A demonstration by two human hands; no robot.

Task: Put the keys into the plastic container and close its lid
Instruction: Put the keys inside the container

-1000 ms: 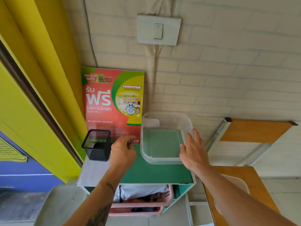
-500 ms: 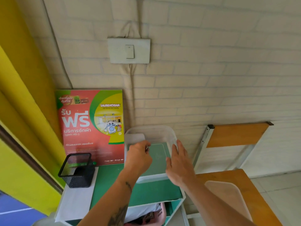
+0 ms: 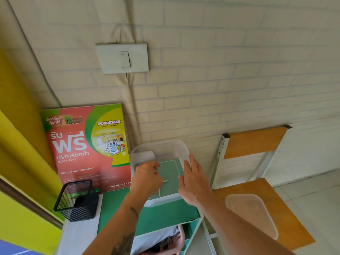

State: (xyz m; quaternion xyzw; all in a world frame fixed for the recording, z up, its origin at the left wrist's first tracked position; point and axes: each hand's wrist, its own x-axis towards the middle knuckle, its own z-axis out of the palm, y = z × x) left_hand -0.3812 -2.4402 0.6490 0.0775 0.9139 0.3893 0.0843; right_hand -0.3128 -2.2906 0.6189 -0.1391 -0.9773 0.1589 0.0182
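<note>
A clear plastic container stands open on the green shelf top against the wall. My left hand is curled inside it, low over the bottom. Small metal keys poke out from its fingers, and one thin piece hangs below the hand. My right hand holds the container's right wall, fingers stretched along the rim and thumb inside. The translucent lid lies apart on the wooden chair seat to the right.
A black mesh pen holder stands at the shelf's left on a white sheet. A red and green laundry poster leans on the wall behind. A pink basket sits on the lower shelf. A yellow door frame is at left.
My left hand moved right from beside the pen holder into the container with the keys. My right hand stayed on the container's right wall. My head moved closer and tilted up.
</note>
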